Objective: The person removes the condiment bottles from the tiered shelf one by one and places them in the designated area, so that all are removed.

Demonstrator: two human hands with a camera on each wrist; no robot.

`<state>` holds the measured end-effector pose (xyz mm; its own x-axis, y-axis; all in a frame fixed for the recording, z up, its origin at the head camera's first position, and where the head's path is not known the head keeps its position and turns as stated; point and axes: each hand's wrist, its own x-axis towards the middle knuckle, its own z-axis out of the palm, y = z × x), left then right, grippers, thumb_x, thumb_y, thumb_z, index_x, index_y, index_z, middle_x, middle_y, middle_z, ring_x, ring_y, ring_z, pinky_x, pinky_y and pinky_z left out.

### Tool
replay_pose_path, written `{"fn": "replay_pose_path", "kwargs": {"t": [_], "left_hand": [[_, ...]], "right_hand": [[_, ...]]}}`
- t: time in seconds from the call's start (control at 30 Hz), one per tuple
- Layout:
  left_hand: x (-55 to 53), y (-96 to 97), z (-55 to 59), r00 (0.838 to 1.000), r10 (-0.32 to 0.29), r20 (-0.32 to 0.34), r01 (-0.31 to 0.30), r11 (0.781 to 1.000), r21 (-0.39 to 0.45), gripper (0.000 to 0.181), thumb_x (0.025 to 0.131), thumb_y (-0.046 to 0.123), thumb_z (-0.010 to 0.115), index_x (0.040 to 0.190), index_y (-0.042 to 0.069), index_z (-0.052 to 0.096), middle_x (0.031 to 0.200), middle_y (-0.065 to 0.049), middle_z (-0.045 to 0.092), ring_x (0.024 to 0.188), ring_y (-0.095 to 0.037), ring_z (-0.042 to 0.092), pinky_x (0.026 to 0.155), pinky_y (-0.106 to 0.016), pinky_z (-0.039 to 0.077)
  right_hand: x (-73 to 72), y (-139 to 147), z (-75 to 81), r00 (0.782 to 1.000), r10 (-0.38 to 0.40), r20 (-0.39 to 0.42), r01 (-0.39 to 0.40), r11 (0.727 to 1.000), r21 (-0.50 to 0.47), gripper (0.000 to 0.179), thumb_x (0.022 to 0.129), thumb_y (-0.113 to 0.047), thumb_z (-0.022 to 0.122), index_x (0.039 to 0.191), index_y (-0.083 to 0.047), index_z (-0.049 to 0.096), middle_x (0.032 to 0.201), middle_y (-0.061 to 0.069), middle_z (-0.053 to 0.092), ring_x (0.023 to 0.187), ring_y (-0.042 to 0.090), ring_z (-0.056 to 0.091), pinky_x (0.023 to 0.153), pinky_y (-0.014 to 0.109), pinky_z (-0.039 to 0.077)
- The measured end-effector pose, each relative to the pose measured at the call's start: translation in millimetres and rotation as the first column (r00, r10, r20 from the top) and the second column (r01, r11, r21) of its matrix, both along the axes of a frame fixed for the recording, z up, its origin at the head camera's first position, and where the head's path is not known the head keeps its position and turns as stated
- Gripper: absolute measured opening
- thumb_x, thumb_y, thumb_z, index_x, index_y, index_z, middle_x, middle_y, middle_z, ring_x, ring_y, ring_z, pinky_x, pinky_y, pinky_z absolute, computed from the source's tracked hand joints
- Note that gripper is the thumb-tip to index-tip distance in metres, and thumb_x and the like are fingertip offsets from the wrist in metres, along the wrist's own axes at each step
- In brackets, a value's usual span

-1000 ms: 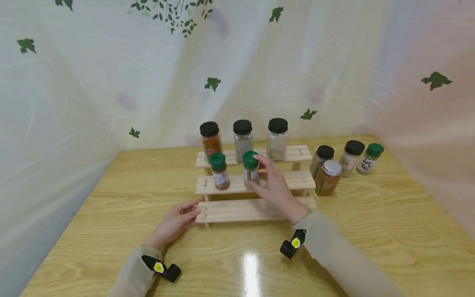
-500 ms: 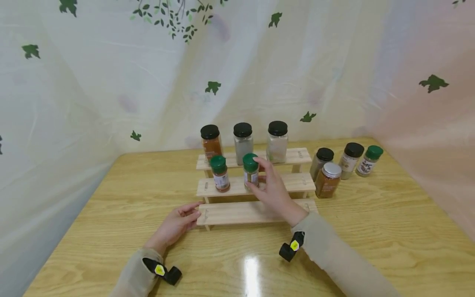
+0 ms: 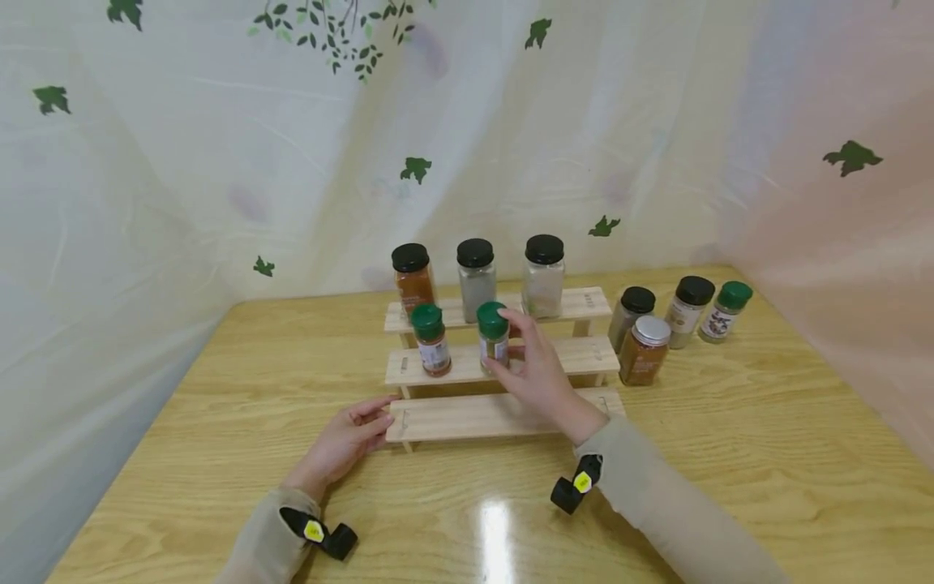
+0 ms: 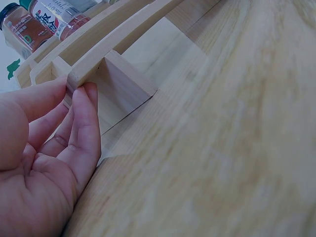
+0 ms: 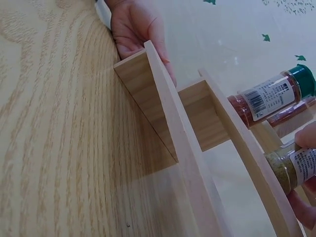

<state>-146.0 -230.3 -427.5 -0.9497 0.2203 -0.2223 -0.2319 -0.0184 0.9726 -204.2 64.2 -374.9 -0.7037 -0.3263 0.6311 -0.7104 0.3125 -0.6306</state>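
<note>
A three-tier wooden rack stands on the table. With thumb and fingers, my left hand pinches the left end of its lowest shelf; the left wrist view shows this pinch on the board's corner. My right hand holds a green-capped spice jar upright at the middle of the second shelf. In the right wrist view that jar has its base at the shelf board. To its left stands another green-capped jar with reddish contents.
On the top shelf are three black-capped jars, one orange, one grey and one pale. Right of the rack stand a silver-capped jar, two black-capped jars and a green-capped jar. A leaf-patterned curtain hangs behind the table.
</note>
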Motion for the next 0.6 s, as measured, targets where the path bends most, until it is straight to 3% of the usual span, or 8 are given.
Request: {"fn": "replay_pose_path", "kwargs": {"t": [0.4,0.6], "left_hand": [[-2.0,-1.2,-0.6,1.0,-0.001,-0.007,0.001,1.0,-0.01,0.051,0.096,0.008,0.054,0.141,-0.006,0.037,0.089,0.007,0.053,0.074,0.0,0.053,0.069,-0.016,0.05],[-0.7,-1.2,-0.1,1.0,-0.002,-0.003,0.002,1.0,-0.008,0.047,0.095,0.008,0.055,0.139,-0.003,0.043,0.089,0.006,0.052,0.075,-0.001,0.053,0.07,-0.017,0.05]], "right_hand": [[5.5,14,1.7,1.0,-0.007,-0.007,0.006,1.0,-0.029,0.076,0.074,0.007,0.075,0.135,-0.012,0.033,0.116,0.023,0.053,0.099,0.035,0.058,0.077,0.039,0.056],[11.6,17,3.1,1.0,-0.019,0.018,0.019,1.0,-0.009,0.075,0.074,0.008,0.074,0.134,-0.011,0.034,0.114,0.023,0.054,0.099,0.035,0.059,0.077,0.038,0.056]]}}
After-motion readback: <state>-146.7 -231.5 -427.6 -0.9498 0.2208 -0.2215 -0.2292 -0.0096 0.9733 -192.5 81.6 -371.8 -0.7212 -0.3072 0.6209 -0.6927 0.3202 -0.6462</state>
